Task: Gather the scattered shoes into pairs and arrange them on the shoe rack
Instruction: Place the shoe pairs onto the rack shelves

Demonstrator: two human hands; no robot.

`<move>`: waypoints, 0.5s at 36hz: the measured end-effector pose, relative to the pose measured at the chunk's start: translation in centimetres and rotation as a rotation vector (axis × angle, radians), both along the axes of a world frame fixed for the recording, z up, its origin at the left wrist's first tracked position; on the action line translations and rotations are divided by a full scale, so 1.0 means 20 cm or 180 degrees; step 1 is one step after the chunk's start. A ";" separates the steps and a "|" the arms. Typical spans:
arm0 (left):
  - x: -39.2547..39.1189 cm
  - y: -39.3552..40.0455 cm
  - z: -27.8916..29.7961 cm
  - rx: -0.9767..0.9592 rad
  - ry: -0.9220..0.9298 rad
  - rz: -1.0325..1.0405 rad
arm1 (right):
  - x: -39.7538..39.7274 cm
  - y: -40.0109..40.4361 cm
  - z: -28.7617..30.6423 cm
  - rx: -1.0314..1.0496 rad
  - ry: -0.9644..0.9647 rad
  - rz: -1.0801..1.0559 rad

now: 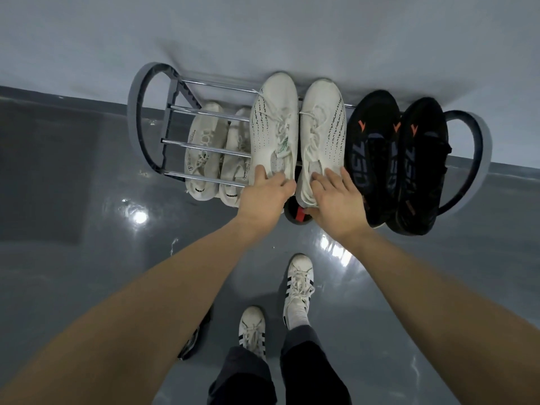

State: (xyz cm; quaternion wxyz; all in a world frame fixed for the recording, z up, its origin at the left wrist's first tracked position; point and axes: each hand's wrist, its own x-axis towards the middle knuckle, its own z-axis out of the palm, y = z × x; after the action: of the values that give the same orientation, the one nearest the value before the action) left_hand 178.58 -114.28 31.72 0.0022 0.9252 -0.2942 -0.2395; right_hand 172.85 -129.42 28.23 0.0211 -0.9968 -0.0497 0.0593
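Head view, looking down: shoe rack of chrome tubes with dark oval end frames (140,118) stands against the pale wall (263,33) on the glossy grey floor (87,229).

Count, top tier: 4 shoes. Two white knit sneakers with black dashed print sit side by side at centre, toes to the wall; two black sneakers with orange chevrons (400,159) sit just to their right, touching each other.

Count, lower tier: 2 cream knit sneakers (216,153), seen through the tubes at left; also one black shoe heel with a red tab (298,213), mostly hidden under the hands.

Left hand (267,191) grips the heel of the left white sneaker (274,127), fingers curled over the collar. Right hand (336,197) holds the heel of the right white sneaker (321,133): fingers spread on top, thumb under the heel.

Around: person's own feet in 2 white lace-up sneakers with black stripes (298,285) below. One dark shoe with pale sole (193,340) lies on the floor, largely blocked by the left forearm; type cannot be told.
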 end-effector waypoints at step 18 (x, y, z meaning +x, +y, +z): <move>0.01 0.01 -0.11 0.0249 -0.0106 -0.0199 | 0.03 0.06 -0.06 -0.0010 0.0262 -0.0348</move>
State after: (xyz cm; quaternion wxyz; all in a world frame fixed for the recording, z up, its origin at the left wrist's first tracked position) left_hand 178.74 -114.05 29.45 -0.0463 0.9188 -0.3134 -0.2354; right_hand 173.39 -128.22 26.96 0.0248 -0.9948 0.0058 0.0991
